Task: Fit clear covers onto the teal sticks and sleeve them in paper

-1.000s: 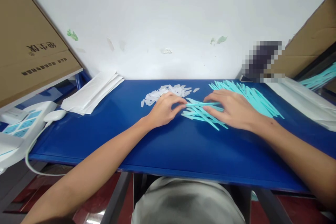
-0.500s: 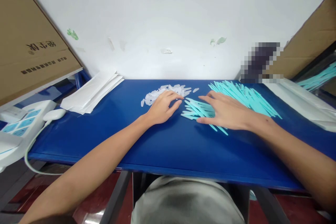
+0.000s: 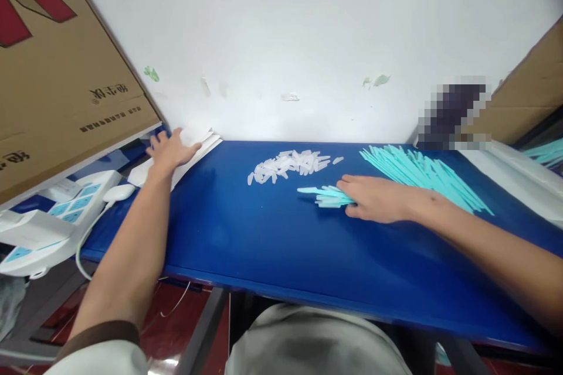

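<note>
My left hand point(image 3: 169, 149) lies flat with fingers spread on a stack of white paper sleeves point(image 3: 197, 143) at the far left of the blue table point(image 3: 264, 240). My right hand point(image 3: 373, 198) is curled around a small bunch of teal plastic sticks point(image 3: 323, 196) lying on the table, gathered side by side. A larger fan of teal sticks point(image 3: 422, 173) spreads behind my right wrist. A heap of small clear plastic caps point(image 3: 288, 164) sits between the two hands.
A large cardboard box point(image 3: 57, 82) leans at the left above a white device with blue buttons point(image 3: 57, 217) and its cable. White bags point(image 3: 519, 176) and another cardboard box point(image 3: 528, 99) stand at the right. A white wall is behind.
My left hand left the teal sticks and reached far left onto the white paper sleeves. My right hand gathered the scattered sticks into a tighter bunch. The view shifted left.
</note>
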The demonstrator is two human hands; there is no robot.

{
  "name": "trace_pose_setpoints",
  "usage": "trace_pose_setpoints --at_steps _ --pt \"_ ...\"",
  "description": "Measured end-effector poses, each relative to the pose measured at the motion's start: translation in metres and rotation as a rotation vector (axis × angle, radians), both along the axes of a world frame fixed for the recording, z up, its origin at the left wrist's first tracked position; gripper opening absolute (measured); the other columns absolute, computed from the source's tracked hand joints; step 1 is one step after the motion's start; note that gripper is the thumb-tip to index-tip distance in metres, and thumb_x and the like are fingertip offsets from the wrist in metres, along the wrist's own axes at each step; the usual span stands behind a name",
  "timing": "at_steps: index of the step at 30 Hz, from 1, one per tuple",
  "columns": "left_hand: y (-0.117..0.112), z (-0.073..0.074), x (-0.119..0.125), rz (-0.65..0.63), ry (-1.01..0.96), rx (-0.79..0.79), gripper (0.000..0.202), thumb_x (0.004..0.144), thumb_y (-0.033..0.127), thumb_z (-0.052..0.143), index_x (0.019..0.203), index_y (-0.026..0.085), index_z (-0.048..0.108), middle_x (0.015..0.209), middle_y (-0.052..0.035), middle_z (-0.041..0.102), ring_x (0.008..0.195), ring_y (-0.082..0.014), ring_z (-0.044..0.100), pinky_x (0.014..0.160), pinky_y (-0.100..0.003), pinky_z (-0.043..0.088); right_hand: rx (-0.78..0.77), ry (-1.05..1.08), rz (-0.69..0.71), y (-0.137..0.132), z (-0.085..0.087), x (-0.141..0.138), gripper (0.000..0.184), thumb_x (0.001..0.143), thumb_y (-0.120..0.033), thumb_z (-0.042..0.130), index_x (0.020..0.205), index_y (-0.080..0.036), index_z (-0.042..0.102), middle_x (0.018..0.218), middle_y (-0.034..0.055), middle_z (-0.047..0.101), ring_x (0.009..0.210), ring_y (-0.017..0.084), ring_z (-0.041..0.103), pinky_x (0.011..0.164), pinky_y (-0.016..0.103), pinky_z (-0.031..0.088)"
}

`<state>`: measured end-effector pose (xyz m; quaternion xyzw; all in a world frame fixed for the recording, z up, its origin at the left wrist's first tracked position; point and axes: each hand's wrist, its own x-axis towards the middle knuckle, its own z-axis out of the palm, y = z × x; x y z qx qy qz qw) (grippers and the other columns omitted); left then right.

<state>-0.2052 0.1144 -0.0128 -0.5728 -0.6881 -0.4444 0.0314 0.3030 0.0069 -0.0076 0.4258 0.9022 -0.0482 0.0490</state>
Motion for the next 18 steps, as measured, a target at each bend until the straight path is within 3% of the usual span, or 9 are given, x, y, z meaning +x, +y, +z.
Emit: trace_pose_setpoints --at_steps 3,6,8,10,13,16,18 --pt "0.003 -0.015 -0.05 0.056 -0.148 -0.115 0.079 0.032 0.064 0.095 0.087 0.02 0.06 0.114 -0.0067 0.058 0.143 -0.0554 0.01 0.108 -0.079 -0.011 0.159 0.004 0.025 -0.009 -0.014 0.004 0.035 0.085 -0.028 0.061 0.118 -0.018 0.063 0.121 0.0185 0.07 0.116 0.038 0.066 0.09 0.045 0.051" --pt "0.0 -0.016 -0.055 0.128 -0.11 -0.257 0.091 0.026 0.069 0.094 0.093 0.019 0.059 0.117 -0.0082 0.055 0.141 -0.0594 0.017 0.107 -0.079 -0.011 0.22 0.061 0.006 -0.016 -0.014 0.006 0.019 0.086 -0.02 0.056 0.104 -0.021 0.056 0.102 0.0135 0.071 0.09 0.031 0.069 0.069 0.037 0.049" --pt "-0.006 -0.008 -0.045 0.121 -0.067 -0.226 0.097 0.027 0.07 0.093 0.103 0.02 0.059 0.121 -0.0091 0.054 0.14 -0.0602 0.017 0.107 -0.08 -0.009 0.193 0.228 -0.018 -0.017 -0.01 0.005 0.009 0.088 -0.021 0.051 0.098 -0.023 0.051 0.089 0.0081 0.069 0.07 0.024 0.064 0.058 0.033 0.042" --pt "-0.014 0.003 -0.033 0.094 -0.032 -0.159 0.102 0.031 0.069 0.093 0.116 0.023 0.059 0.126 -0.009 0.053 0.139 -0.0603 0.017 0.106 -0.082 -0.006 0.17 0.524 -0.09 -0.017 -0.006 0.003 0.005 0.09 -0.026 0.05 0.095 -0.023 0.05 0.081 0.0042 0.066 0.062 0.021 0.06 0.056 0.032 0.041" --pt "-0.029 0.023 -0.013 0.054 -0.016 -0.025 0.104 0.043 0.065 0.094 0.132 0.028 0.052 0.133 -0.0067 0.049 0.139 -0.0574 0.019 0.108 -0.081 -0.006 0.143 1.027 -0.258 -0.016 -0.007 -0.006 0.013 0.09 -0.036 0.057 0.092 -0.023 0.055 0.068 -0.0006 0.059 0.057 0.019 0.058 0.056 0.033 0.045" --pt "-0.042 0.044 0.017 -0.056 -0.078 0.204 0.103 0.056 0.06 0.091 0.142 0.032 0.041 0.142 -0.0004 0.046 0.144 -0.0435 0.021 0.121 -0.068 0.002 0.08 1.384 -0.338 -0.016 -0.014 -0.017 0.022 0.087 -0.044 0.066 0.09 -0.025 0.055 0.053 -0.0072 0.048 0.043 0.015 0.049 0.047 0.032 0.042" --pt "-0.049 0.059 0.047 -0.207 -0.326 0.291 0.096 0.067 0.057 0.084 0.145 0.034 0.033 0.148 0.0069 0.043 0.143 -0.0303 0.029 0.126 -0.053 0.015 0.032 1.459 -0.366 -0.019 -0.022 -0.023 0.027 0.084 -0.047 0.07 0.085 -0.025 0.053 0.047 -0.0085 0.047 0.038 0.015 0.048 0.043 0.031 0.042"
